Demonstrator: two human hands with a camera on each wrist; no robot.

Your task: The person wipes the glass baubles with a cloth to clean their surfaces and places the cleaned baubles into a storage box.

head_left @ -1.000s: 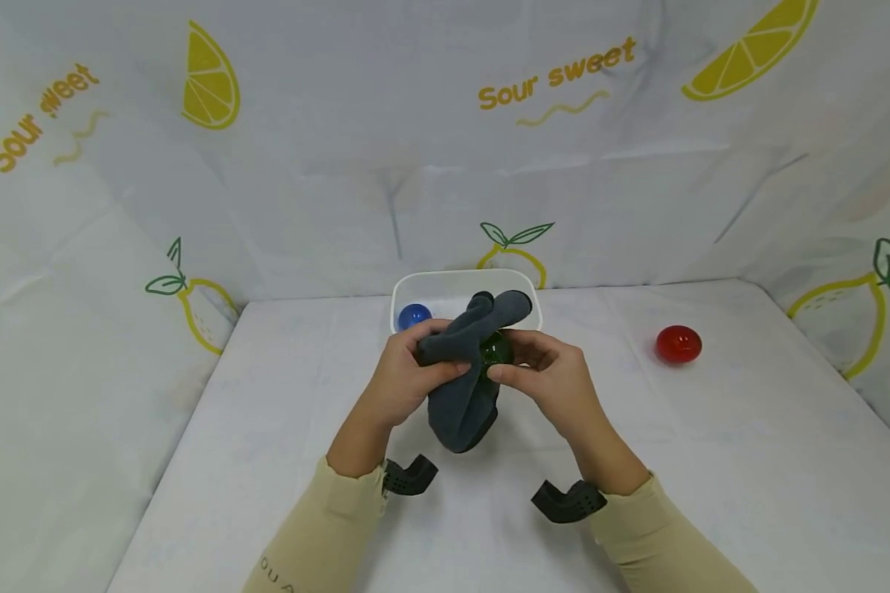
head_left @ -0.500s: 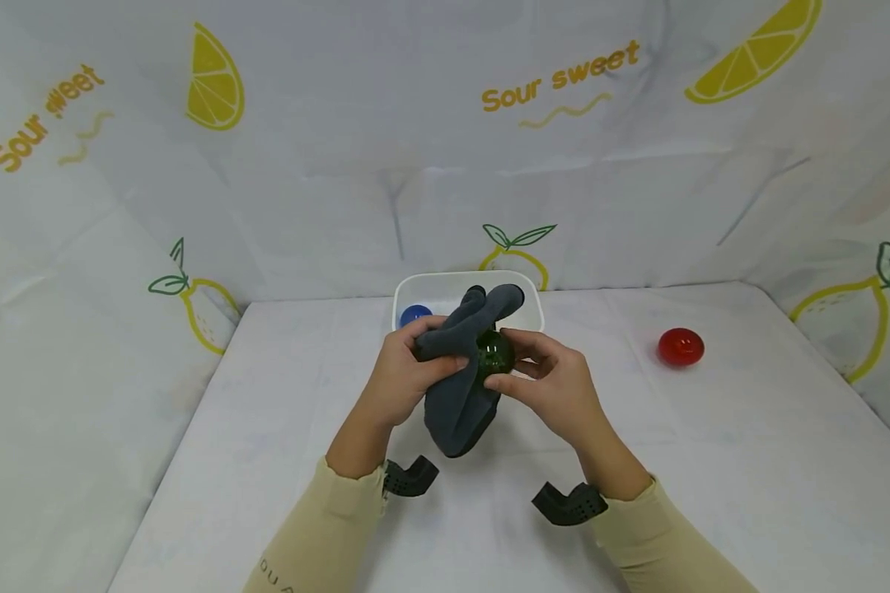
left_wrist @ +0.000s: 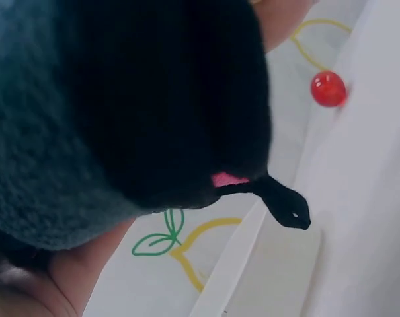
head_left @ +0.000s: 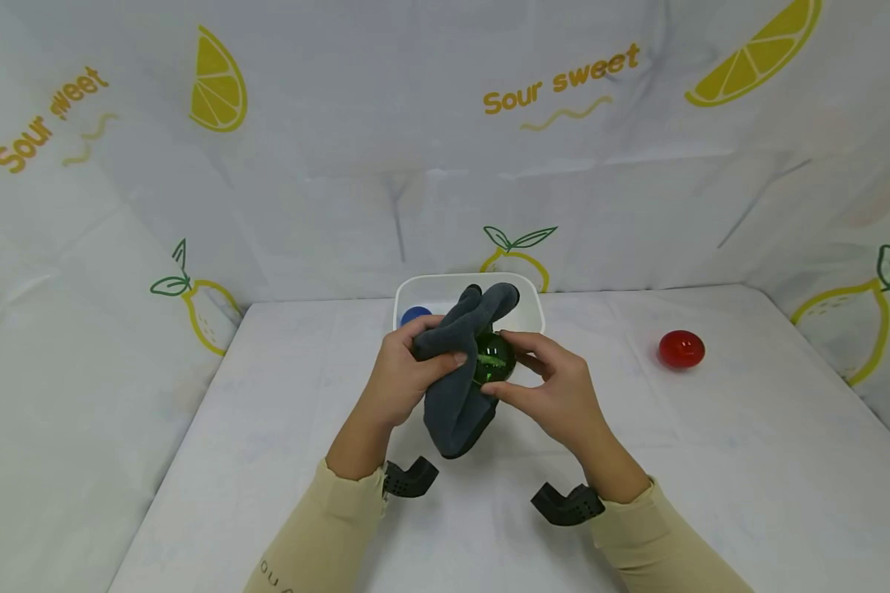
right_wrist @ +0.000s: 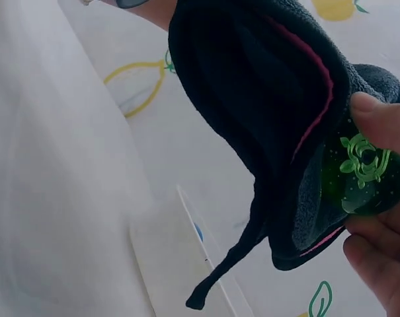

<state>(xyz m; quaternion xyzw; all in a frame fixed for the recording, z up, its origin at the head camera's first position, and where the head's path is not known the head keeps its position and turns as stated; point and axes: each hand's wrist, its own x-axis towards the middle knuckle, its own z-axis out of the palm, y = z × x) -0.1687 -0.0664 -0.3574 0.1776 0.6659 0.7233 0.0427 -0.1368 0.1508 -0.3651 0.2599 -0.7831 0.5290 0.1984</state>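
Observation:
Above the middle of the table, my left hand (head_left: pixel 400 375) grips a dark grey-blue cloth (head_left: pixel 452 403), its thumb on top. The cloth has black edging and a small black loop, seen hanging in both wrist views. My right hand (head_left: pixel 556 383) pinches a shiny green ball (head_left: pixel 495 359) between thumb and fingers, against the cloth's right side. In the right wrist view, a light green pattern shows on the ball (right_wrist: pixel 365 168), with cloth folds (right_wrist: pixel 252 86) beside it. The cloth hides most of my left fingers.
Behind the hands stands a white plastic tray (head_left: pixel 445 282) with a blue ball (head_left: pixel 415 314) in it, partly covered by my left hand. A red ball (head_left: pixel 681 350) lies on the white tabletop (head_left: pixel 712 461) to the right. Lemon-printed sheeting closes the back and sides.
The green ball has come out more from behind the cloth and shows more of its face. My right thumb has slid slightly lower on it. The left hand keeps its grip.

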